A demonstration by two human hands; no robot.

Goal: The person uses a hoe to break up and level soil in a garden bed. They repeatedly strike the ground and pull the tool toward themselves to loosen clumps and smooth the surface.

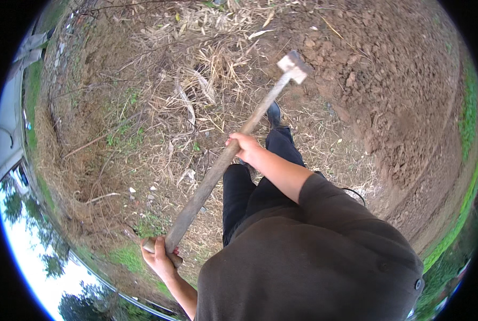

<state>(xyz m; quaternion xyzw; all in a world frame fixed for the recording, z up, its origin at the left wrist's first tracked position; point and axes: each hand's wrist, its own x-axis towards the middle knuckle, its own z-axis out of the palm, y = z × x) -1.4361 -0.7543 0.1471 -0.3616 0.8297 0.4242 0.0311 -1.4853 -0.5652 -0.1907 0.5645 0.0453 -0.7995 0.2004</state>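
A long wooden-shafted digging tool (201, 194) slants across the view in both hands. My left hand (158, 257) grips the wooden crosspiece at its near end, at lower left. Around the shaft, near its middle, my right hand (245, 146) is closed. The far end carries a squarish, pale, soil-marked head (293, 67), seen foreshortened beside broken brown soil (351, 76); whether it touches the ground I cannot tell. A dark boot (274, 114) stands below that head.
Dry straw and stalks (219, 68) cover ground ahead. Loose, clumpy soil lies to the right, with a green grass strip (468, 116) beyond. Thin branches (98, 140) and small stones (132, 190) lie at left. A pale structure (10, 116) stands at the far left edge.
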